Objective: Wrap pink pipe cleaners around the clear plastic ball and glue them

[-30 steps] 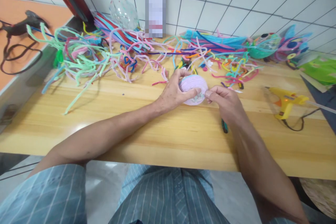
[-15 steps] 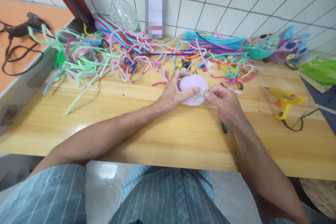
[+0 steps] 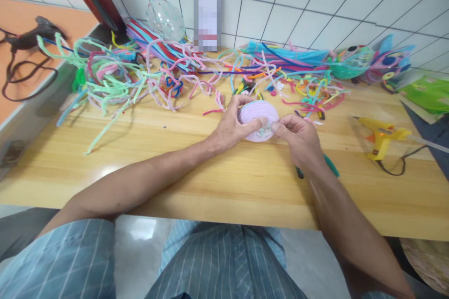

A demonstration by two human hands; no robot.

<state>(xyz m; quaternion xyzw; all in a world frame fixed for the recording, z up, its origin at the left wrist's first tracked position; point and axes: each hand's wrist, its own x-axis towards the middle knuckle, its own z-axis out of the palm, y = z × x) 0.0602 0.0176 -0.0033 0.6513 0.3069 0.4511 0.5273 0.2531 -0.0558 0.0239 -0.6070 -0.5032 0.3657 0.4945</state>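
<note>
I have a fuzzy lilac ball point(image 3: 258, 110) up in front of me, over the middle of the wooden table point(image 3: 210, 187). My left hand point(image 3: 229, 124) is curled round its left side. The thumb lies across the front and the other fingers go round the back, so that hand is holding it snugly. Just by my thumb tip there is a see-through patch point(image 3: 265, 131) with no fuzz on it.

My right hand point(image 3: 300, 138) is at the ball's right edge. Its thumb and first finger are close together, pinching there. I can't tell if a loose fuzzy end is between them, because it is too small.

Under my right arm a tool with green and black handles point(image 3: 331, 166) pokes out, but most of it is hidden. Farther right is a yellow glue gun point(image 3: 382, 135), with a clear stick in its back.

Behind the ball, lots of bendy pipe cleaners point(image 3: 115, 88) are all jumbled up, pale green ones on the left and pink ones nearer the middle. A phone point(image 3: 207, 18) leans on the tiled wall point(image 3: 273, 4), beside a clear ball point(image 3: 165, 19).
</note>
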